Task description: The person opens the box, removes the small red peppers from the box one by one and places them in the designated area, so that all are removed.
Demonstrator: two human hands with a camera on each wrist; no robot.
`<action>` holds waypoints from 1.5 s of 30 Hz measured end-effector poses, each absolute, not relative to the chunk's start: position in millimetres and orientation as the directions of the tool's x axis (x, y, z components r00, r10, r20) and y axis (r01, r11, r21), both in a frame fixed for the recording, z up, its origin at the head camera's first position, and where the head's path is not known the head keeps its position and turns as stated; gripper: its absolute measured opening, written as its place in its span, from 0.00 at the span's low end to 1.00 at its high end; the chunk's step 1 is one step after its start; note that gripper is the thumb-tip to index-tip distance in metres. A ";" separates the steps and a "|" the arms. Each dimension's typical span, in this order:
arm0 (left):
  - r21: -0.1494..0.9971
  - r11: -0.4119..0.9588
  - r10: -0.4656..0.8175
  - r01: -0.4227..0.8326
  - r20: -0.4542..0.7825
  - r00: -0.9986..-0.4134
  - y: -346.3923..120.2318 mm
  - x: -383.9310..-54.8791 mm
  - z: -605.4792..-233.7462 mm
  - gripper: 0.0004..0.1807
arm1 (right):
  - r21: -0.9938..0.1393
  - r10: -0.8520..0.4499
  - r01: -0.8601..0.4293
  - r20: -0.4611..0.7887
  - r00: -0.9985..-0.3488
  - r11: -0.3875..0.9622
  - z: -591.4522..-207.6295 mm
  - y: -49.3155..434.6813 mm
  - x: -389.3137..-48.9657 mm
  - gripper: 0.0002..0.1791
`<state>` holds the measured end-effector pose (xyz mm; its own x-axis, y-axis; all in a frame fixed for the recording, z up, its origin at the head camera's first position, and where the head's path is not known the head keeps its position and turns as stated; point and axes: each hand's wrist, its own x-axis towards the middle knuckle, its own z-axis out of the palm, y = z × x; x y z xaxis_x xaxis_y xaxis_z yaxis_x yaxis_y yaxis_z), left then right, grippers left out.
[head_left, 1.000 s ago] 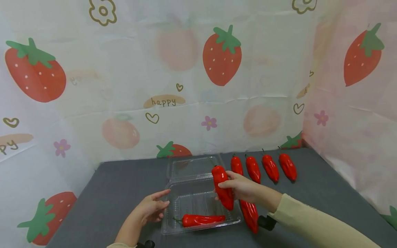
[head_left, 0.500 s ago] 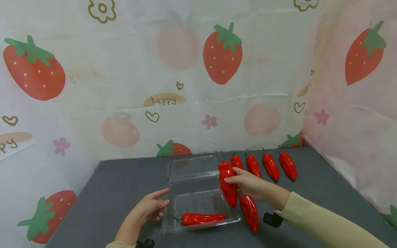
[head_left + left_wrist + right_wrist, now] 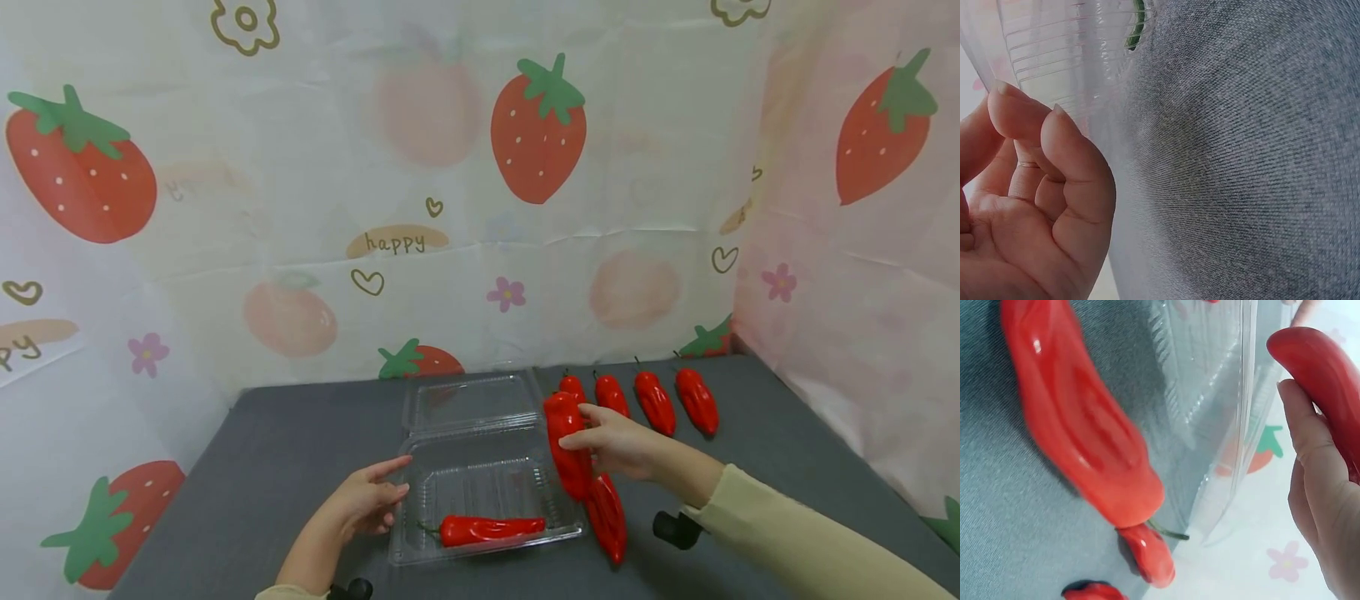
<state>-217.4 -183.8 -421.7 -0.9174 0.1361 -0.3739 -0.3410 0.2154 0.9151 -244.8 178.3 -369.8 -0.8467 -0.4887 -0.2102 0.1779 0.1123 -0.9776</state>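
My right hand [image 3: 622, 437] grips a glossy red pepper [image 3: 566, 446], thumb on its near side, just over the right rim of a clear plastic clamshell box [image 3: 480, 450]. The right wrist view shows the held pepper [image 3: 1329, 381] raised, its tapered end clear of the fingers. Inside the box, along the near wall, lies another red pepper [image 3: 491, 529] with its green stem to the left. My left hand [image 3: 363, 504] stays at the box's left rim, fingertips touching it; in the left wrist view these fingers [image 3: 1079, 156] are loosely bent.
One more red pepper [image 3: 606, 517] lies on the grey cloth close to the box's right side. Behind my right hand, several red peppers [image 3: 655, 403] form a row. The box lid [image 3: 472, 400] lies folded back toward the strawberry-print backdrop [image 3: 300, 167].
My right hand has moved to the right with the pepper, from above the inside of the box to its right rim. The left hand and the box hold their places.
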 end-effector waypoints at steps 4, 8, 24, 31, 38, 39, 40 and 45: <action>0.915 0.214 0.138 -0.342 -0.375 -0.917 -184.0 -217.8 -421.5 0.31 | -0.978 -0.481 0.179 -0.210 -0.851 0.110 -366.6 184.1 -243.7 0.37; 0.915 0.218 0.135 -0.340 -0.374 -0.918 -184.1 -217.7 -421.6 0.31 | -0.977 -0.463 0.180 -0.211 -0.861 0.112 -365.0 190.5 -243.6 0.37; 0.909 0.224 0.099 -0.352 -0.380 -0.920 -183.3 -216.5 -424.3 0.30 | -0.969 -0.453 0.215 -0.245 -0.857 0.119 -367.4 224.5 -241.7 0.46; 0.910 0.215 0.110 -0.353 -0.382 -0.918 -183.3 -217.8 -424.9 0.30 | -0.972 -0.464 0.195 -0.233 -0.855 0.129 -373.0 235.2 -241.8 0.41; 0.909 0.214 0.106 -0.359 -0.387 -0.916 -182.8 -217.1 -423.5 0.30 | -0.964 -0.421 0.228 -0.266 -0.867 0.140 -374.3 244.1 -239.9 0.43; 0.909 0.213 0.106 -0.359 -0.387 -0.916 -182.8 -216.9 -423.1 0.30 | -0.962 -0.416 0.231 -0.270 -0.869 0.142 -374.8 245.6 -239.9 0.43; 0.909 0.212 0.106 -0.360 -0.387 -0.916 -182.8 -217.0 -423.0 0.30 | -0.962 -0.413 0.234 -0.273 -0.869 0.142 -375.5 247.1 -239.8 0.43; 0.911 0.217 0.115 -0.350 -0.380 -0.918 -183.0 -217.4 -422.8 0.31 | -0.960 -0.418 0.246 -0.280 -0.864 0.135 -380.9 254.9 -239.5 0.39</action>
<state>-217.4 -183.0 -422.8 -0.9177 0.1147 -0.3804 -0.3505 0.2175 0.9110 -239.5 254.9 -380.9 -0.8642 -0.4181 -0.2798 0.2456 0.1347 -0.9600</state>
